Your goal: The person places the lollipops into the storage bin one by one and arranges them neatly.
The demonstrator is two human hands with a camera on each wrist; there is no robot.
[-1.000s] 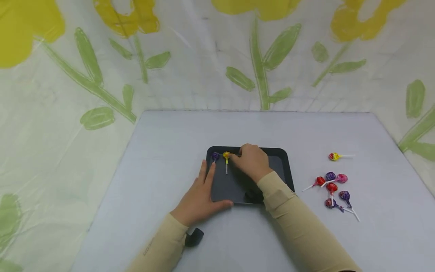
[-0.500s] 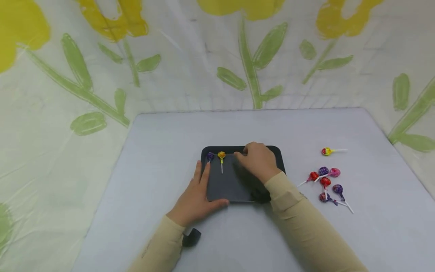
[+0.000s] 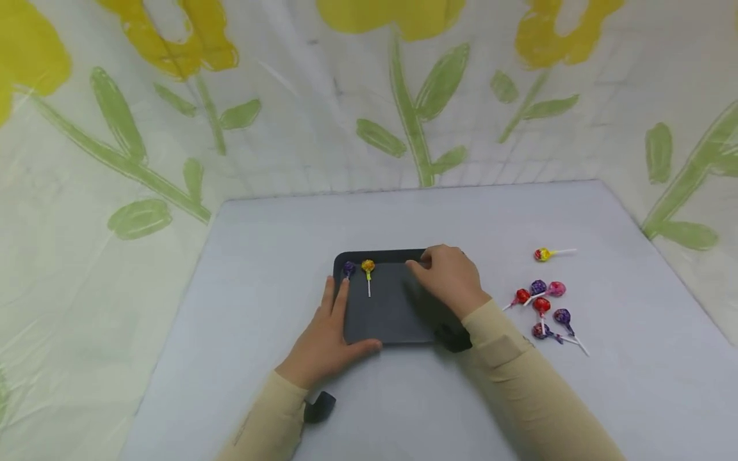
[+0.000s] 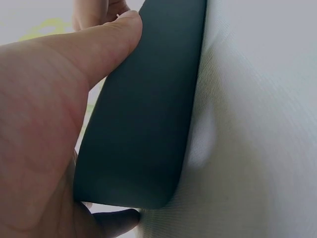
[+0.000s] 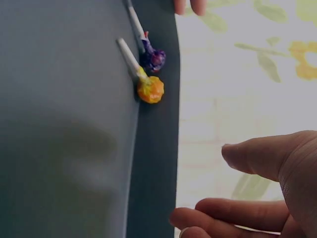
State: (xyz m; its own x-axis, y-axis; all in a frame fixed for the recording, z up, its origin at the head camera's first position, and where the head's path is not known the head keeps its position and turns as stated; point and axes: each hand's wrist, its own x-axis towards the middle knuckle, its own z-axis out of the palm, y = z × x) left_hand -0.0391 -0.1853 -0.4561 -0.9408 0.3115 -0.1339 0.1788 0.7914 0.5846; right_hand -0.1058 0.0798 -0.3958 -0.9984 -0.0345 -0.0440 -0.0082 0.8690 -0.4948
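A dark rectangular baking tray [image 3: 392, 320] lies on the table. My left hand [image 3: 319, 339] spans its near-left corner, fingers straight along the left side and thumb [image 4: 111, 42] against the near wall. Inside, near the back-left corner, are a purple-wrapped lollipop [image 5: 154, 59] and a yellow-orange lollipop [image 5: 150, 90]. The purple one's stick is partly hidden behind my left fingers in the head view. My right hand [image 3: 452, 278] is over the tray's back rim, right of the yellow lollipop. In the right wrist view its thumb [image 5: 257, 156] and fingers are apart, with nothing between them.
Right of the tray lies a loose cluster of several lollipops, among them a pink one [image 3: 557, 289], a red one [image 3: 542, 305] and a purple one [image 3: 562, 315]. Behind them lies a red-and-yellow lollipop [image 3: 542, 255]. A flower-painted curtain [image 3: 288, 147] surrounds the table [image 3: 277, 256].
My right hand has drawn away from the yellow lollipop, moving right along the tray's back rim. My left hand keeps its place at the corner. The head view has shifted slightly.
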